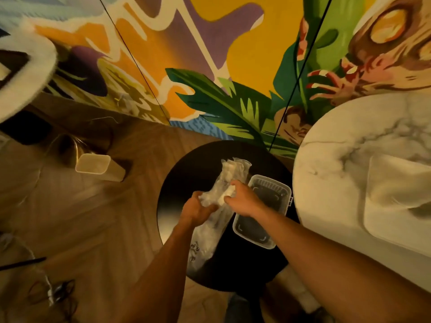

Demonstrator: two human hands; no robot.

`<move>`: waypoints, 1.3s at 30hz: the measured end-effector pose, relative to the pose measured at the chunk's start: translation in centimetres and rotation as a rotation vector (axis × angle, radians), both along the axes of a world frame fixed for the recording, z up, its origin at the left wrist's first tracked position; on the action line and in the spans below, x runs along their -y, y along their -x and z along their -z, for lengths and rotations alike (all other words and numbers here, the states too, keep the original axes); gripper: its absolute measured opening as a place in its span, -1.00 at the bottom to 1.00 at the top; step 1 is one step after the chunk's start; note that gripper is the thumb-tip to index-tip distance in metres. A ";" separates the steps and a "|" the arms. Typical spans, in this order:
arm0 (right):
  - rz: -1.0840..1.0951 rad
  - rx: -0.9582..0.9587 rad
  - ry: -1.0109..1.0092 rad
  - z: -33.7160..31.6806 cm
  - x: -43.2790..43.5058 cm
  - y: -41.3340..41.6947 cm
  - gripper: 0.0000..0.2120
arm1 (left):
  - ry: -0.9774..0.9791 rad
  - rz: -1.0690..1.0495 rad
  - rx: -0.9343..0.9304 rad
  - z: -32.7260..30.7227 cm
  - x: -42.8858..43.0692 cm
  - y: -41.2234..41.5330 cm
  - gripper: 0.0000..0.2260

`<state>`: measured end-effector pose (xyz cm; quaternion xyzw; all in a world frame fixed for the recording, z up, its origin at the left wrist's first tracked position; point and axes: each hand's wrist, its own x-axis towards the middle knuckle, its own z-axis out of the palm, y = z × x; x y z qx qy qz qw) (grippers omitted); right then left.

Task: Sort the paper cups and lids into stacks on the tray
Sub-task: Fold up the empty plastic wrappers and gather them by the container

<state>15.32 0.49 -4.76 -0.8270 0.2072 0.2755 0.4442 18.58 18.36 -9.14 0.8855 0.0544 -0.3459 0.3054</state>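
The left hand (198, 206) clutched the sleeve (233, 170) mid-length; the right hand (242, 199) pinched it alongside. Peeling slowly over the tray (253, 243), just right, would stop contents spilling.

Both arms reach forward, bare. Left hand (198, 206) and right hand (242, 199) close together, fingers curled, each gripping the plastic sleeve (233, 171) between them.

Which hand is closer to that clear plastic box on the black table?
Right. The right hand grips the plastic sleeve at the left rim of the clear box; the left hand holds the sleeve on its far side from the box.
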 end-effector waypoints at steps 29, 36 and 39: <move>0.628 0.366 -0.456 -11.3 9.3 5.7 -0.76 | 0.933 -0.256 -0.064 -16.6 9.3 4.3 -0.77; 0.538 0.681 -0.290 -19.9 17.7 11.6 -0.85 | 1.025 -0.127 0.095 -24.4 17.9 7.5 -0.76; 0.555 0.776 -0.250 -23.7 21.7 15.3 -0.84 | 1.003 0.004 0.232 -27.3 21.9 9.5 -0.84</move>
